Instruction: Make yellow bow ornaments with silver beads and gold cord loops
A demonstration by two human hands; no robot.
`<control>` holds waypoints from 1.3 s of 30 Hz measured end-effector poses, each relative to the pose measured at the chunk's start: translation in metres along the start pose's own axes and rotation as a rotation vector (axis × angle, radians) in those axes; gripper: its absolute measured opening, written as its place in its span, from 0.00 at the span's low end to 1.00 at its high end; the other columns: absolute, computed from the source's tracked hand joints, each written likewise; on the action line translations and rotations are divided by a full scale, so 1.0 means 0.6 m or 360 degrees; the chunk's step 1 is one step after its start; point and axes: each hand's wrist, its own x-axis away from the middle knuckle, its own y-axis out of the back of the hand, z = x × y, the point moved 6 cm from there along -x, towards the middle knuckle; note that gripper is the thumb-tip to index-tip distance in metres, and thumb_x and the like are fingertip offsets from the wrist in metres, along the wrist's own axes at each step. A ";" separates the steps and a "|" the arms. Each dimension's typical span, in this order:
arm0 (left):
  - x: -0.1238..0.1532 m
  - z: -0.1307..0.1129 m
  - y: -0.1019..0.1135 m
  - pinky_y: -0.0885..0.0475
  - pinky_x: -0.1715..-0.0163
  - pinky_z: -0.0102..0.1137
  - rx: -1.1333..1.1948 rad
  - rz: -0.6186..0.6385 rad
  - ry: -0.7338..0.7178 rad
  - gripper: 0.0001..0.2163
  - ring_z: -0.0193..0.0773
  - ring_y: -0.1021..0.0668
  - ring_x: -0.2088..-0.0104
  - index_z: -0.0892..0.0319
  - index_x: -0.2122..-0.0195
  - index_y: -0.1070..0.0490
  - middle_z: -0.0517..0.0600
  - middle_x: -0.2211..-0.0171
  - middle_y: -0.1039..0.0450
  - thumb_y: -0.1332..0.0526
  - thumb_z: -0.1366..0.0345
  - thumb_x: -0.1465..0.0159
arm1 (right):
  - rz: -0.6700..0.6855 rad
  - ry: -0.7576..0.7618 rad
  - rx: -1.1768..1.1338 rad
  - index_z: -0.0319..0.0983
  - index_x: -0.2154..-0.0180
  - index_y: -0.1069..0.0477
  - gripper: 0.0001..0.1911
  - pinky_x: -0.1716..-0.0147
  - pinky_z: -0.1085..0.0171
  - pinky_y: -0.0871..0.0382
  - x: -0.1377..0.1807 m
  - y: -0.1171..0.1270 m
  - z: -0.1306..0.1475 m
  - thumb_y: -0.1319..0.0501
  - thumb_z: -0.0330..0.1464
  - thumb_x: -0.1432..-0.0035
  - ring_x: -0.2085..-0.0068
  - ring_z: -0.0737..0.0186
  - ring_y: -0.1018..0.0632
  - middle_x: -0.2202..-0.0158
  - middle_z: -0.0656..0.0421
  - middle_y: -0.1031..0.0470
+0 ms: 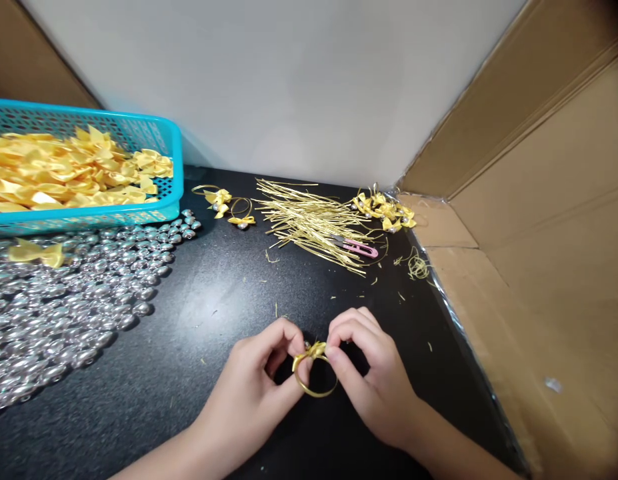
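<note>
While the left grip (256, 377) pinches a bow (317, 349), wires (309, 223) lie beyond.

Silver beads (89, 300), yellow bows (53, 170) and gold ties (309, 223) suggest a craft workspace.

Bow (317, 349), 1, yel., shiny, knotted; ring (316, 395), 1, gold-col., thin, rounded, below bow; bead (307, 345), 1, silv., partly hidden, bow's far side; all held lower ctr.

The held bow (316, 350) is yellow, its ring (316, 395) gold — beads (69, 313) silver, basket (177, 160) turquoise, tabletop (389, 313) black.
</note>
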 end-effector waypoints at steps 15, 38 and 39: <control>-0.005 -0.007 0.016 0.38 0.78 0.24 0.0104 -0.0188 0.0059 0.03 0.31 0.35 0.77 0.58 0.66 0.28 0.43 0.77 0.32 0.37 0.65 0.40 | 0.0171 0.0048 -0.0002 0.39 0.72 0.32 0.09 0.58 0.59 0.37 0.000 -0.001 0.009 0.40 0.20 0.52 0.60 0.61 0.31 0.64 0.59 0.31; -0.007 -0.016 0.006 0.39 0.77 0.27 0.0012 0.0024 -0.0052 0.07 0.33 0.33 0.77 0.57 0.70 0.22 0.47 0.76 0.27 0.40 0.65 0.38 | -0.0051 -0.0288 -0.0486 0.41 0.63 0.22 0.09 0.61 0.61 0.30 -0.014 0.006 -0.038 0.41 0.29 0.40 0.61 0.61 0.25 0.65 0.57 0.25; -0.007 -0.016 0.005 0.39 0.77 0.27 0.0006 0.0043 -0.0056 0.07 0.33 0.33 0.77 0.57 0.70 0.23 0.47 0.76 0.27 0.40 0.65 0.38 | -0.0044 -0.0271 -0.0476 0.41 0.63 0.22 0.08 0.60 0.61 0.31 -0.014 0.005 -0.035 0.41 0.29 0.40 0.61 0.60 0.25 0.65 0.57 0.25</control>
